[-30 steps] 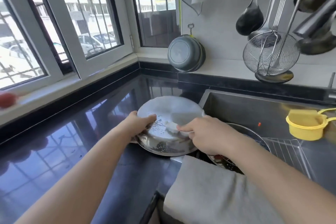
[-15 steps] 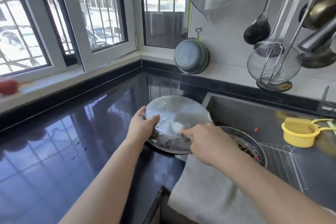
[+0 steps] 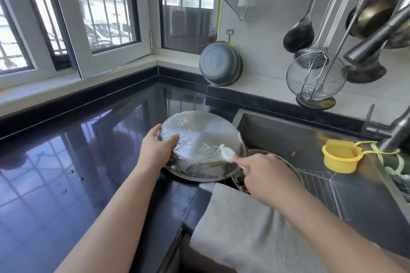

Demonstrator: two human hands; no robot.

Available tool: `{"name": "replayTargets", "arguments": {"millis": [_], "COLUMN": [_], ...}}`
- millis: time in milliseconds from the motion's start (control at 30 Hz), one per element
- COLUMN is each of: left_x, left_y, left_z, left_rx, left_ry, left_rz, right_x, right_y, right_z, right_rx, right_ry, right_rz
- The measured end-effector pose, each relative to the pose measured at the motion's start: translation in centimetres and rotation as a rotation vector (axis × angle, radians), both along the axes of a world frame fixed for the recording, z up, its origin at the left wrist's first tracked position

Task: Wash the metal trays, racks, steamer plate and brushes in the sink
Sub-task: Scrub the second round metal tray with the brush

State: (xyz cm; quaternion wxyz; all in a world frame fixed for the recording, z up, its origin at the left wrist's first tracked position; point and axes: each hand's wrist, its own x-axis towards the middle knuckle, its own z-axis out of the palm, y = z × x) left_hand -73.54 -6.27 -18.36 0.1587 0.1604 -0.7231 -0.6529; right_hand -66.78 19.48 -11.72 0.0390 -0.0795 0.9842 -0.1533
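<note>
A round metal tray (image 3: 199,139) stands bottom-up and tilted on the black counter beside the sink, its underside streaked with soap foam. My left hand (image 3: 158,150) grips its left rim, thumb across the base. My right hand (image 3: 264,172) holds a small white foamy scrubber (image 3: 227,153) against the tray's right lower edge. Behind my right hand a second round metal dish (image 3: 286,163) with dark food scraps lies in the sink (image 3: 288,137). A wire rack (image 3: 317,184) lies flat in the sink to its right.
A grey towel (image 3: 241,228) hangs over the sink's front edge. A yellow cup (image 3: 340,158) sits in the sink under the faucet (image 3: 397,131). Ladles and a wire skimmer (image 3: 315,77) hang on the wall. A grey bowl (image 3: 218,63) hangs by the window. Glossy black counter (image 3: 77,162) spreads left.
The scrubber in my right hand has slid from the middle of the tray's underside to its right lower edge. My left hand has turned the tray a little, still gripping the left rim.
</note>
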Motion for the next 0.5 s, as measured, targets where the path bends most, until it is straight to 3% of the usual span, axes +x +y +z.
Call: {"name": "replayTargets", "arguments": {"millis": [367,500], "left_x": [0.3,0.3], "left_y": [0.0,0.0], "left_z": [0.2,-0.2], "left_rx": [-0.001,-0.005], "left_ry": [-0.081,-0.077], "left_rz": [-0.005,0.007], "right_x": [-4.1,-3.0], "right_y": [1.2,-1.3], "right_z": [1.4,0.5], "right_rx": [0.001,0.046], "right_ry": [-0.026,0.023], "right_rz": [-0.058,0.058]}}
